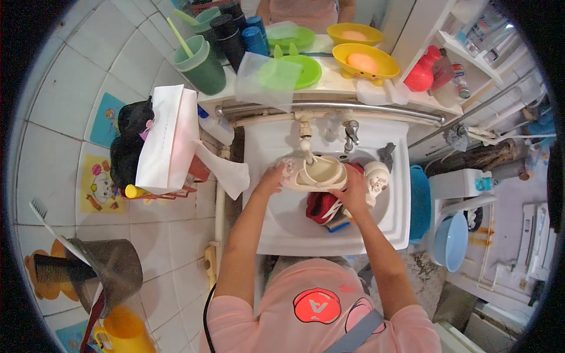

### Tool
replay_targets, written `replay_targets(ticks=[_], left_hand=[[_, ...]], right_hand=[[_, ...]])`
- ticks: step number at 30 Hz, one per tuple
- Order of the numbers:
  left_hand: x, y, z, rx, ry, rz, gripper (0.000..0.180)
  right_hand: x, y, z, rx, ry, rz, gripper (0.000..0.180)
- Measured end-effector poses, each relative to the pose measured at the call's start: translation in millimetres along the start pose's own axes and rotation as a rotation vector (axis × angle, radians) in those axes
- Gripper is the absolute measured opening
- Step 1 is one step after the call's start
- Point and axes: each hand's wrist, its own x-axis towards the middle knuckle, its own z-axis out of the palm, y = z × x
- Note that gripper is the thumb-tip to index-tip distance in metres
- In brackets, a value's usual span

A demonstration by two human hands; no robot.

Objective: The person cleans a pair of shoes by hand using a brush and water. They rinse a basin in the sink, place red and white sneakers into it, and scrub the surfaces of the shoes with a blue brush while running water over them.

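Over the white sink (400,226), a cream clog (321,182) with small decorations on its toe is held in both my hands, its opening facing up under the tap (305,141). My left hand (272,179) is closed on the toe end, and my right hand (354,189) grips the heel end. Whether water runs from the tap I cannot tell. In the basin lie a second cream clog (377,179), just right of my right hand, and a red and white shoe (321,207) below the held one. A blue thing (338,226), perhaps a brush, lies partly hidden beside the red shoe.
A second metal tap (351,135) stands to the right. Behind the sink runs a metal rail (329,107) below a shelf with a green cup (202,67) and a yellow soap dish (366,61). A tissue pack (169,138) hangs at left; a blue basin (451,241) stands right.
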Motion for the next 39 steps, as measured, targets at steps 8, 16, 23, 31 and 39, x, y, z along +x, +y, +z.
replay_targets(ticks=[8,16,23,31,39], left_hand=[[-55.4,20.0,-25.7,0.079,0.217,0.035,0.072],[-89.8,42.0,-27.8,0.010,0.218,0.298,0.069],[-141.3,87.0,4.5,0.628,0.613,0.762,0.073],[-151.2,91.4,4.1,0.761,0.683,0.697,0.074],[-94.6,48.0,-37.7,0.173,0.437,0.336,0.077]], right_hand=[[3.6,10.4,28.2,-0.226,-0.266,0.176,0.079],[3.9,6.6,51.1,-0.175,-0.294,0.218,0.078],[-9.1,19.4,55.0,-0.276,-0.315,0.103,0.081],[-7.5,3.9,45.1,-0.314,-0.404,0.162,0.076],[10.6,19.3,70.2,0.654,-0.115,0.382,0.055]])
